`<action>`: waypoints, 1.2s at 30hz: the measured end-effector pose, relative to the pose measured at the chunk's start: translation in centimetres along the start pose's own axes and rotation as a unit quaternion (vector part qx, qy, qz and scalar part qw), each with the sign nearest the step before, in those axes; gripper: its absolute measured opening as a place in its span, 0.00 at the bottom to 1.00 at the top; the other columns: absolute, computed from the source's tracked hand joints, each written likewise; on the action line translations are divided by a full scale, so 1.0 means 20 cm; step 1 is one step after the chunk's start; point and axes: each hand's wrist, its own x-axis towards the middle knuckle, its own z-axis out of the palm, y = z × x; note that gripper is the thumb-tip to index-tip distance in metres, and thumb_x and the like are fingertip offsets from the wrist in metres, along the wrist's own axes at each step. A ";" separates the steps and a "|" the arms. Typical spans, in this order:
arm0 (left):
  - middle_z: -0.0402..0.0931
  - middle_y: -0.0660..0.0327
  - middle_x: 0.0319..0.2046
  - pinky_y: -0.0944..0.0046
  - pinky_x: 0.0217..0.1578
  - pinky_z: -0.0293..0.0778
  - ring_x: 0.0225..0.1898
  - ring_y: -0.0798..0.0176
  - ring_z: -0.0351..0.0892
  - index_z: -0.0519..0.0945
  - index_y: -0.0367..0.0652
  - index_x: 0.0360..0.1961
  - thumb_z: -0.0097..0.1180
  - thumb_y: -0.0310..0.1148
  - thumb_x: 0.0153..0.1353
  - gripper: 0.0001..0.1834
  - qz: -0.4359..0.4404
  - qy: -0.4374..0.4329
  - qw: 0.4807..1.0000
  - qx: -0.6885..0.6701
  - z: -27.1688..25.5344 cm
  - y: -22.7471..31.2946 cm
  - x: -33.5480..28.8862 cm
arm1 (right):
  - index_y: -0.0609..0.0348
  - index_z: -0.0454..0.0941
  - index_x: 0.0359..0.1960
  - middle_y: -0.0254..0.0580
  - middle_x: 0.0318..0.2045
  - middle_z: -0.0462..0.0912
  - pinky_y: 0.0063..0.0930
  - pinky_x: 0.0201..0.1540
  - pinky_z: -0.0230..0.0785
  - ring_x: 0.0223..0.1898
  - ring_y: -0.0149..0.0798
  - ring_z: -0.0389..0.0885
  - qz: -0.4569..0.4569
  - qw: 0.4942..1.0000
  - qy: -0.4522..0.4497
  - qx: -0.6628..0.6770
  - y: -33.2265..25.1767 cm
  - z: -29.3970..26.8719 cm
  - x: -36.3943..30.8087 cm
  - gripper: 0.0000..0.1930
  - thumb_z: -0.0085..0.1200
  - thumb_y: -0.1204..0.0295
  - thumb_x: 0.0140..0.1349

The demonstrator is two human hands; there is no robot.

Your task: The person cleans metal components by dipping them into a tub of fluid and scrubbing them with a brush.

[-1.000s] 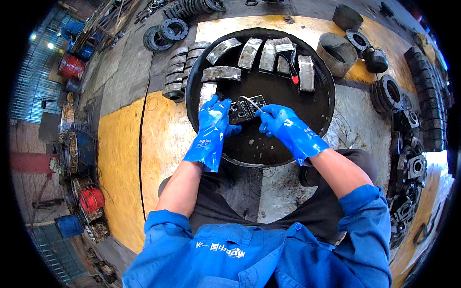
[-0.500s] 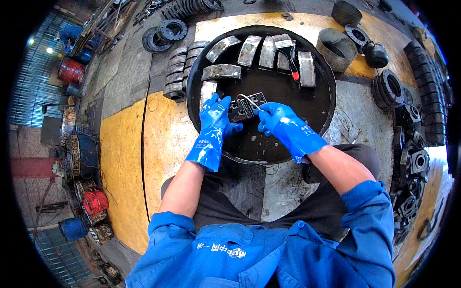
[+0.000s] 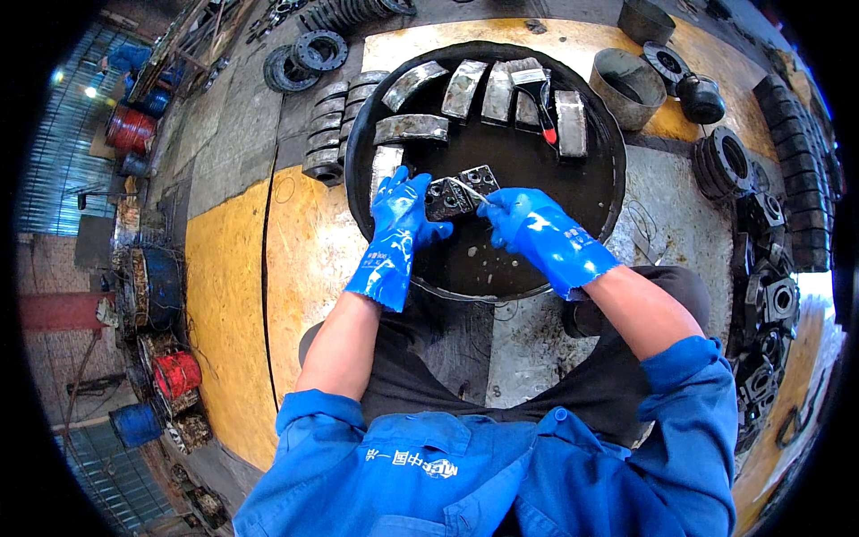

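Observation:
A dark metal block with round holes (image 3: 445, 202) lies at an angle in the wide round black pan (image 3: 360, 192). My blue-gloved left hand (image 3: 398, 215) grips its left end, thumb on the near side and fingers at the far left. My blue-gloved right hand (image 3: 526, 220) is closed on a thin, bent metal rod (image 3: 472, 192), which reaches left across the top of the block. The rod's far tip is hard to make out. Dark liquid wets the pan's bottom.
Several curved metal segments (image 3: 412, 129) rest along the pan's far side, with a red-tipped brush (image 3: 547, 125) on them. Stacked rings (image 3: 319, 52) lie at far left. An open metal cylinder (image 3: 626, 89) and dark flanged parts (image 3: 723, 166) stand at right.
The rod has swung and turned over the block and now looks straighter. My right hand has shifted slightly right. My left hand keeps its place at the block.

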 end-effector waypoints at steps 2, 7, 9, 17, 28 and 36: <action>0.74 0.48 0.73 0.47 0.80 0.57 0.80 0.44 0.62 0.75 0.47 0.73 0.83 0.56 0.40 0.57 -0.001 0.008 1.000 -0.005 0.02 -0.01 -0.01 | 0.51 0.87 0.58 0.42 0.37 0.89 0.36 0.41 0.83 0.36 0.39 0.89 -0.023 0.997 0.053 -0.057 0.00 0.00 0.00 0.16 0.54 0.60 0.80; 0.68 0.45 0.76 0.47 0.80 0.59 0.80 0.42 0.63 0.75 0.51 0.73 0.85 0.57 0.38 0.59 0.002 -0.007 1.000 -0.009 0.02 -0.02 0.02 | 0.47 0.89 0.51 0.49 0.43 0.91 0.49 0.50 0.83 0.45 0.57 0.90 -0.053 0.990 0.122 -0.040 0.09 0.09 0.08 0.14 0.56 0.57 0.76; 0.66 0.45 0.77 0.47 0.79 0.60 0.79 0.41 0.64 0.76 0.53 0.73 0.87 0.56 0.37 0.59 0.011 -0.006 1.000 -0.014 0.03 -0.03 0.04 | 0.48 0.89 0.52 0.49 0.42 0.92 0.47 0.49 0.83 0.43 0.54 0.91 -0.021 0.996 0.069 0.053 0.09 0.12 0.10 0.14 0.57 0.57 0.75; 0.73 0.44 0.73 0.45 0.80 0.57 0.80 0.43 0.62 0.76 0.46 0.72 0.84 0.55 0.40 0.56 0.030 0.000 0.999 -0.016 0.02 -0.06 0.01 | 0.52 0.87 0.58 0.47 0.38 0.92 0.38 0.40 0.83 0.33 0.39 0.92 0.005 0.999 -0.003 0.040 0.03 0.00 -0.01 0.17 0.54 0.58 0.80; 0.76 0.48 0.71 0.45 0.80 0.57 0.79 0.44 0.63 0.76 0.46 0.72 0.84 0.55 0.40 0.57 0.007 -0.004 1.000 -0.019 0.01 -0.01 0.03 | 0.60 0.83 0.62 0.43 0.31 0.89 0.29 0.31 0.82 0.29 0.32 0.87 0.013 0.991 0.018 0.131 0.04 -0.05 -0.12 0.18 0.51 0.63 0.82; 0.75 0.49 0.71 0.45 0.80 0.57 0.79 0.44 0.63 0.75 0.47 0.72 0.86 0.55 0.38 0.58 0.018 0.015 0.999 -0.031 0.05 -0.03 0.04 | 0.60 0.84 0.61 0.42 0.34 0.89 0.30 0.31 0.82 0.30 0.32 0.87 0.041 0.990 0.032 0.133 0.08 0.00 -0.07 0.17 0.53 0.63 0.80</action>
